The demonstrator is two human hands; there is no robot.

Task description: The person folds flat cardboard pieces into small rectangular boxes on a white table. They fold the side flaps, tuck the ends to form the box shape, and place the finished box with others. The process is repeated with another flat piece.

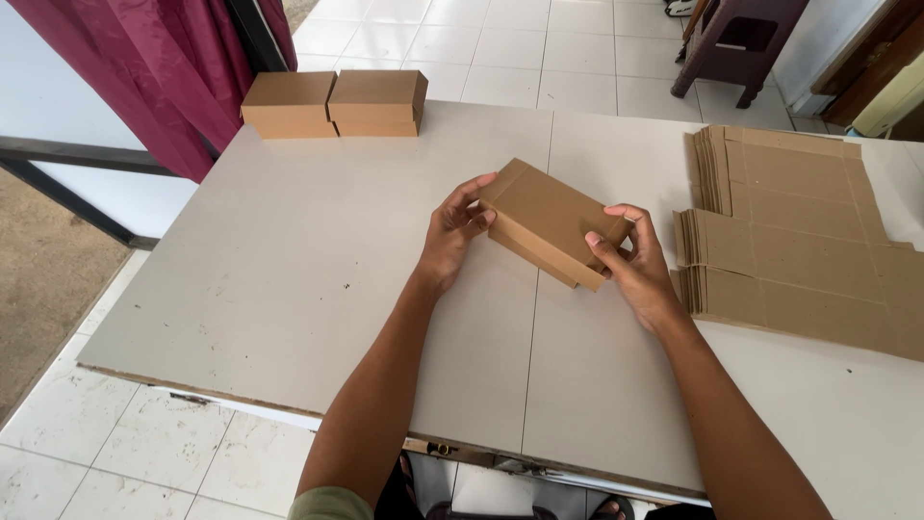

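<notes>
Between both hands, left hand (452, 236) and right hand (640, 274) pinch a folded cardboard box (549, 221); two finished boxes (332, 103) sit beyond, flat blanks (799, 241) beside remain.

Two closed brown cardboard boxes (332, 104) sit side by side, touching, at the far left edge of the pale grey tabletop (289, 270). A stack of flat unfolded box blanks (799, 241) lies at the right. A maroon curtain (144, 67) hangs far left; a dark wooden stool (736, 43) stands on the white tiled floor (500, 48) beyond.
</notes>
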